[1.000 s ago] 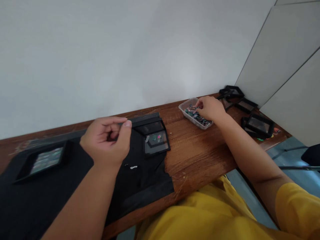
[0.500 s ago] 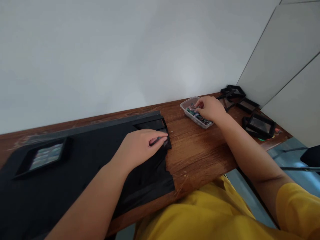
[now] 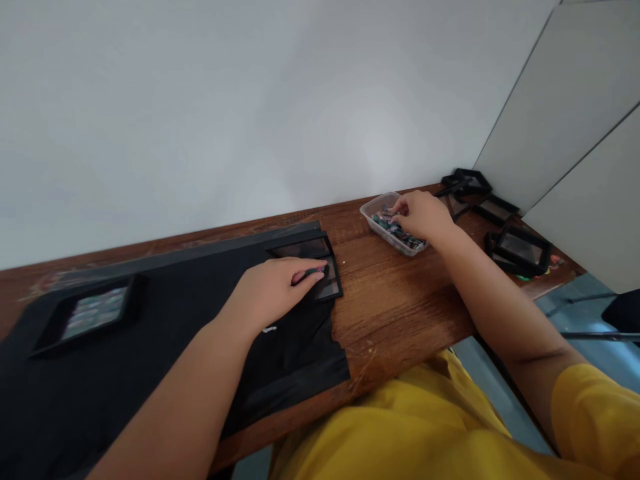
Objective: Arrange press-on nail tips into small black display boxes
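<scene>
My left hand [image 3: 280,287] pinches a small dark piece with pink and green on it [image 3: 315,271], above a black frame [image 3: 338,279] with clear panes. That frame lies at the right end of a black cloth [image 3: 175,320]. Over a clear plastic tub [image 3: 376,223] of small colourful pieces [image 3: 400,233], my right hand [image 3: 423,215] has its thumb and fingertips closed among them; what they grip is too small to name. Farther left on the cloth lies a black frame [image 3: 53,330] with a grid of pale pieces [image 3: 95,312] inside.
Several black frames [image 3: 523,250] lie at the right end of the wooden table [image 3: 395,307], some stacked, with small colourful bits beside them. A white scrap [image 3: 270,329] is on the cloth. The wall [image 3: 225,120] rises behind the table, and a dark chair [image 3: 625,313] stands at the right.
My left hand has shifted slightly left, showing more of the frame and the colours of its piece. The white scrap now shows on the cloth. My right hand has barely moved.
</scene>
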{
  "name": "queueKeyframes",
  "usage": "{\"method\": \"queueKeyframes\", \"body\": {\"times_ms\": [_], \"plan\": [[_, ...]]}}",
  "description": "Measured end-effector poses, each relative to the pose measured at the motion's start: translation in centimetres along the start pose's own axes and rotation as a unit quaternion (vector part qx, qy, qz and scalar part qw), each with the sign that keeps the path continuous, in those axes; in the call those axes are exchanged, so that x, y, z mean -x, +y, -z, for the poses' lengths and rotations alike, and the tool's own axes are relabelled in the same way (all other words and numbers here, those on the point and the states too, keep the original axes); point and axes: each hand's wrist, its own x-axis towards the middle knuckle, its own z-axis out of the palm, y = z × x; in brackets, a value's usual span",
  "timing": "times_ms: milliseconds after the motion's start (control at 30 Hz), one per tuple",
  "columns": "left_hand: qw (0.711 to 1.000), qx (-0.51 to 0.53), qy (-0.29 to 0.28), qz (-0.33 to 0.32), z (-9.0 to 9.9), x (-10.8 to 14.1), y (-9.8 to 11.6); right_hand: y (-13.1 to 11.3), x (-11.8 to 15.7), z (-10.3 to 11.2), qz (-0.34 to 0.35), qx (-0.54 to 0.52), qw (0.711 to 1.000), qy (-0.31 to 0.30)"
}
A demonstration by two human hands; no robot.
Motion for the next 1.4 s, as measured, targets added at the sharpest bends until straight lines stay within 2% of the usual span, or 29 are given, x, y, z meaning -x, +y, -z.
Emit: {"method": "queueKeyframes", "body": {"times_ms": [167,400,533,700,900,1000,1100,1200,1300,1400], "plan": [[1.000,-0.013,-0.021,0.013,0.1,0.0,0.3,-0.3,0.2,0.1,0.001,0.005,1.000,-0.015],[1.000,-0.017,-0.011,-0.003,0.0,0.0,0.1,-0.4,0.1,-0.2,0.015,-0.018,1.000,0.001],[0.999,-0.029,-0.023,0.029,0.2,0.0,0.2,-0.4,0.0,-0.3,0.015,-0.023,1.000,0.008],[0.993,-0.048,-0.062,0.091,0.8,-0.1,0.8,-0.3,0.0,-0.2,0.001,0.000,1.000,-0.014],[0.993,-0.035,-0.053,0.104,1.2,-0.2,1.0,-0.1,-0.1,-0.4,0.006,-0.002,1.000,-0.024],[0.994,-0.023,-0.042,0.100,1.2,-0.2,1.2,0.1,-0.1,-0.4,0.016,-0.016,1.000,-0.002],[0.996,-0.007,-0.019,0.090,1.3,-0.1,1.3,0.2,-0.2,-0.6,0.041,-0.081,0.994,0.053],[0.998,-0.002,0.007,0.066,1.4,0.2,1.1,0.1,-0.3,-1.2,0.110,-0.196,0.966,0.126],[0.999,0.003,0.040,0.028,2.1,0.5,0.8,-0.5,-0.2,-2.1,0.182,-0.310,0.914,0.187],[0.991,0.044,0.113,-0.050,3.2,0.9,0.9,-1.9,1.1,-3.1,0.223,-0.387,0.856,0.262]]}}
